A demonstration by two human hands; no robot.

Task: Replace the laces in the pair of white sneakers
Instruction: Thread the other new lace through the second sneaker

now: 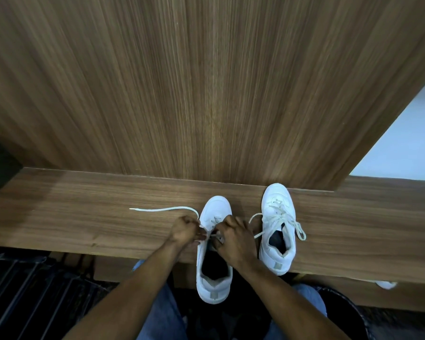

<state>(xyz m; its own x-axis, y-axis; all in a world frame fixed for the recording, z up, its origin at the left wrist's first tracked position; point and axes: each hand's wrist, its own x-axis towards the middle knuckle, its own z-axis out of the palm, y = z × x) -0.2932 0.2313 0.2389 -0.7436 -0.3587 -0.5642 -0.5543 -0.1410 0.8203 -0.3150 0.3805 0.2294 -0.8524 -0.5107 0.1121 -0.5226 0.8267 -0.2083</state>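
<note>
Two white sneakers stand on a narrow wooden ledge (84,217), toes pointing away from me. The left sneaker (212,278) overhangs the ledge's near edge towards my lap. My left hand (185,229) pinches its white lace (167,209) at the shoe's left side; the lace's free end trails left across the ledge. My right hand (233,238) grips the sneaker over its tongue and eyelets, hiding them. The right sneaker (277,231) stands apart, laced loosely, with its lace ends (297,227) hanging off both sides.
A tall wood-grain panel (206,82) rises directly behind the ledge. A pale wall (407,143) shows at right. A dark slatted surface (30,290) lies lower left. My jeans-clad knees (162,315) are below the ledge. A small white object (385,284) sits under the ledge at right.
</note>
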